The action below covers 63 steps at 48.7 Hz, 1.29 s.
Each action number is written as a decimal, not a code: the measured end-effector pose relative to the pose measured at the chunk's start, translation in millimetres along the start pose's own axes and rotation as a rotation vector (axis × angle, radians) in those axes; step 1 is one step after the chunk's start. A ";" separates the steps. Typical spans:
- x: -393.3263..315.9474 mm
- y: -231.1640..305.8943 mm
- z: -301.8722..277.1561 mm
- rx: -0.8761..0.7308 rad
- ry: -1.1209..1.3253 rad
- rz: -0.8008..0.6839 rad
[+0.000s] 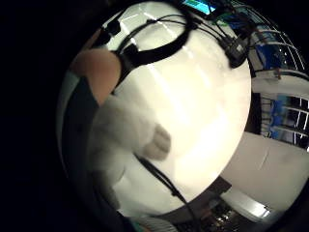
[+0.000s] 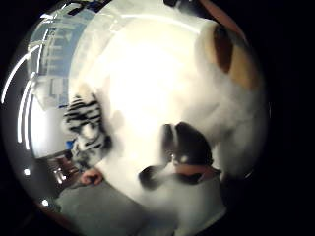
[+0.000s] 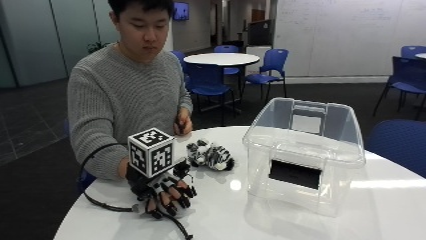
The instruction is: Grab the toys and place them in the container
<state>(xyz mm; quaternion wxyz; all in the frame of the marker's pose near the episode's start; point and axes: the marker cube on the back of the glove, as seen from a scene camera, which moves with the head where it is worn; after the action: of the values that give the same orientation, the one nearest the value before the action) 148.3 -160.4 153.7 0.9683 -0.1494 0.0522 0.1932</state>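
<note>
toys: a soft, light white plush (image 2: 231, 93) sits under the curled gloved right hand (image 3: 166, 192), which grips its squashy body, while the zebra plush (image 3: 210, 156) lies nearer the clear container (image 3: 303, 150).

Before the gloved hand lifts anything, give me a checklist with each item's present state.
1. Black-gloved right hand down on a toy: ok, fingers curled over something on the round white table.
2. What it covers: a white plush toy with a brown patch, close to the palm.
3. Grip closed round it: cannot tell.
4. Clear plastic container open: ok, no lid on it.
5. Container empty: cannot tell; a dark panel shows through its wall.
6. Black-and-white striped plush toy left to pick: ok, lying on the table apart from the hand.
</note>
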 end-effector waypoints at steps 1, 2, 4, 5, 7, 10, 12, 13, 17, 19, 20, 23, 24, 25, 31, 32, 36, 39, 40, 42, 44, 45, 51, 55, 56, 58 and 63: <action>-0.7 -0.1 2.6 0.016 0.015 0.006; -1.3 -0.2 4.1 0.031 0.026 0.012; -1.7 -1.1 4.8 0.053 0.040 0.021; -1.6 -1.9 4.7 0.061 0.043 0.025; -0.9 -3.7 4.4 0.078 0.047 0.032; 0.1 -6.0 4.3 0.111 0.055 0.042; 0.2 -7.3 4.3 0.138 0.063 0.044; 0.0 -7.8 4.3 0.153 0.068 0.045; -2.3 -10.0 4.1 0.230 0.092 0.044; -2.6 -11.9 1.6 0.264 0.094 0.039; -2.3 -12.9 -0.5 0.274 0.090 0.036; 0.3 -13.6 -10.8 0.281 0.058 0.033; 1.6 -12.9 -16.3 0.282 0.037 0.035; 3.1 -11.8 -22.9 0.284 0.011 0.040; 16.2 -0.8 -76.6 0.262 -0.121 0.055; 18.5 0.8 -84.9 0.264 -0.122 0.052; 25.1 6.6 -111.9 0.299 -0.093 0.028; 27.9 10.7 -129.2 0.320 -0.089 0.001; 28.4 11.5 -133.8 0.325 -0.088 -0.006; 28.8 13.0 -141.3 0.330 -0.080 -0.016; 28.2 14.5 -146.5 0.331 -0.064 -0.025; 27.6 15.3 -148.4 0.331 -0.057 -0.029; 21.4 18.4 -155.9 0.350 -0.044 -0.051; 13.0 18.3 -159.2 0.356 -0.062 -0.076; 9.0 17.4 -161.1 0.356 -0.071 -0.087; -3.0 13.2 -167.3 0.358 -0.095 -0.125; -74.8 -9.8 -200.3 0.348 -0.178 -0.298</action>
<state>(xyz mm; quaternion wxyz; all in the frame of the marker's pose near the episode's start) 74.7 -257.8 -22.0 0.9980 0.0312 -0.0235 0.0488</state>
